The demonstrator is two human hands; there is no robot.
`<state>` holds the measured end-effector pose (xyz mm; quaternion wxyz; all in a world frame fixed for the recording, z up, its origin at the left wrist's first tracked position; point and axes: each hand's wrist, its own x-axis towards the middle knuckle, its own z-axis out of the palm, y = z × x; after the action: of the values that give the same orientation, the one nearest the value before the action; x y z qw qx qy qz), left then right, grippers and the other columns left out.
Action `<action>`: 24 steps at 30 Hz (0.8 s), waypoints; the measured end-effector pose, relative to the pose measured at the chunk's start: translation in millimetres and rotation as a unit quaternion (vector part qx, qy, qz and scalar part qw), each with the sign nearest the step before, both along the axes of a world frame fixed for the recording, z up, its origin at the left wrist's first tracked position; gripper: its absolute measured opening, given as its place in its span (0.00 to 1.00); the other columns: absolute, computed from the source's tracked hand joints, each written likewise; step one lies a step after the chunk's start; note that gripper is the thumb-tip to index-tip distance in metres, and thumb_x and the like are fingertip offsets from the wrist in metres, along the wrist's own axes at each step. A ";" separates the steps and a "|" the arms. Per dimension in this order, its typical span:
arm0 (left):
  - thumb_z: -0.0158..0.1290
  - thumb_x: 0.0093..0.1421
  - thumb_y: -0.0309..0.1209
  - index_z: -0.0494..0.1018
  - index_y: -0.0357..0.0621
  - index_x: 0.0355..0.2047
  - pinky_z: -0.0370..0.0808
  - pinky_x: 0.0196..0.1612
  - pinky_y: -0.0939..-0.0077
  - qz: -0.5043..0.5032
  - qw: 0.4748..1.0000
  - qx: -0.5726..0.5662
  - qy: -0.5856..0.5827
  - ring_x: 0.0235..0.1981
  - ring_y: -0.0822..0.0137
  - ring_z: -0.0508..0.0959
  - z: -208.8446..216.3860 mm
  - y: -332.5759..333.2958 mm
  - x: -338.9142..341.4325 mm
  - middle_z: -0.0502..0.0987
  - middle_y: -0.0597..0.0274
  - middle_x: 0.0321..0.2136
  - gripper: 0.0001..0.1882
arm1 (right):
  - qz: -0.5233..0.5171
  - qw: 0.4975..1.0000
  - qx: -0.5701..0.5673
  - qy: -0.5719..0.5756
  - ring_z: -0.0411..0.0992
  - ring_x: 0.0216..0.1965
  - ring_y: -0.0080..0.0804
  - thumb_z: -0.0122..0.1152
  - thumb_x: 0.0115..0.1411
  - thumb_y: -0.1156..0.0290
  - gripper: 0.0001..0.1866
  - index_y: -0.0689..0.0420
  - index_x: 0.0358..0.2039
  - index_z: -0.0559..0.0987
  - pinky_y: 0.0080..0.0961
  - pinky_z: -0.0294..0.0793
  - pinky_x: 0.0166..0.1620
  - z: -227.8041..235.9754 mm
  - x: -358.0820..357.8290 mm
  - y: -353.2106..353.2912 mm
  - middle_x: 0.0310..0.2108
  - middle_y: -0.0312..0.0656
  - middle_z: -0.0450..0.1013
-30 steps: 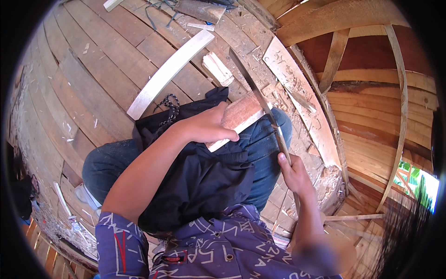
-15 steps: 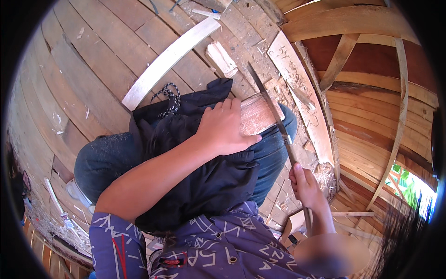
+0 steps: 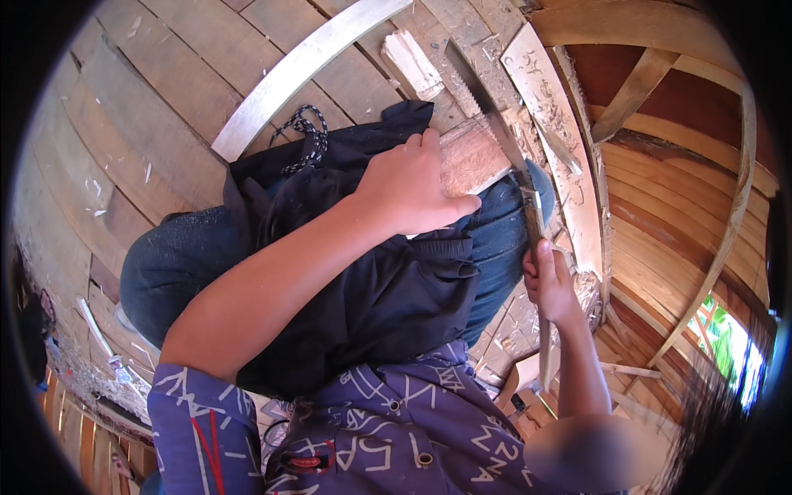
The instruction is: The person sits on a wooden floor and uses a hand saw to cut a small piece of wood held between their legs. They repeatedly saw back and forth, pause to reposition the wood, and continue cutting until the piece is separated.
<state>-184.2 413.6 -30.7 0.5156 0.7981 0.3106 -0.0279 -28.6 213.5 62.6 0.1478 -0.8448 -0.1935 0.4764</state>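
My left hand (image 3: 408,186) is closed round a short, rough-faced wood block (image 3: 474,161), holding it over my right thigh. Its thumb presses along the near side, and the fingers lie over the left end. In my right hand (image 3: 551,285) is the long, thin handle of a saw (image 3: 497,117). The narrow blade points away from me, its toothed edge facing left. It lies at the block's right end; whether the teeth bite into the wood I cannot tell. Dark cloth (image 3: 363,280) covers my lap beneath the left forearm.
A long, pale curved board (image 3: 305,70) lies on the plank floor beyond my lap. A split wood piece (image 3: 412,64) rests nearby. To the right, a shaving-strewn board (image 3: 557,140) runs along the timber wall (image 3: 668,173). A patterned cord (image 3: 313,140) sits on the cloth.
The saw has slid farther forward past the block's end, and its blade has turned to show more of its flat side. The whole view has shifted slightly. Both hands keep their hold.
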 end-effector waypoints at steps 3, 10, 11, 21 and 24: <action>0.61 0.48 0.54 0.62 0.26 0.43 0.72 0.47 0.57 -0.017 0.998 -0.053 -0.011 0.45 0.40 0.75 -4.6 5.7 0.1 0.72 0.31 0.41 0.40 | -0.039 0.998 0.052 -0.009 0.48 0.12 0.15 0.32 0.66 0.38 0.31 0.55 0.24 0.63 0.16 0.46 0.15 -14.6 -6.8 -6.9 0.13 0.27 0.52; 0.60 0.49 0.52 0.62 0.25 0.44 0.70 0.48 0.61 -0.069 0.990 -0.125 -0.004 0.46 0.42 0.75 -6.3 17.5 2.5 0.72 0.28 0.42 0.40 | -0.095 0.992 0.067 0.049 0.51 0.15 0.15 0.37 0.65 0.38 0.33 0.59 0.23 0.67 0.18 0.49 0.18 -12.5 -2.3 -3.1 0.15 0.28 0.54; 0.60 0.49 0.52 0.62 0.25 0.45 0.70 0.49 0.62 -0.074 0.989 -0.127 -0.008 0.46 0.43 0.75 -7.6 18.1 1.9 0.72 0.29 0.43 0.40 | -0.095 0.990 0.082 0.060 0.51 0.15 0.15 0.37 0.64 0.37 0.34 0.60 0.24 0.67 0.17 0.49 0.18 -14.2 -0.9 -7.3 0.15 0.28 0.54; 0.57 0.51 0.53 0.59 0.27 0.54 0.68 0.52 0.69 -0.173 0.961 -0.211 -0.045 0.49 0.52 0.73 -13.0 39.9 3.2 0.72 0.38 0.46 0.44 | -0.050 0.986 0.151 0.057 0.54 0.17 0.16 0.40 0.61 0.33 0.38 0.62 0.25 0.70 0.17 0.52 0.20 -24.1 -0.7 -29.4 0.16 0.29 0.56; 0.56 0.52 0.54 0.61 0.28 0.54 0.67 0.51 0.70 -0.183 0.963 -0.194 -0.035 0.50 0.54 0.73 -15.5 40.9 2.4 0.71 0.43 0.49 0.42 | -0.020 0.985 0.171 0.012 0.53 0.17 0.16 0.39 0.62 0.34 0.37 0.62 0.25 0.69 0.17 0.51 0.19 -28.7 -5.4 -33.6 0.16 0.28 0.55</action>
<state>-181.9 454.5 -46.2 0.6573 0.7264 0.1296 -0.1533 -33.9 179.9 33.9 0.3020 -0.8050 -0.2539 0.4430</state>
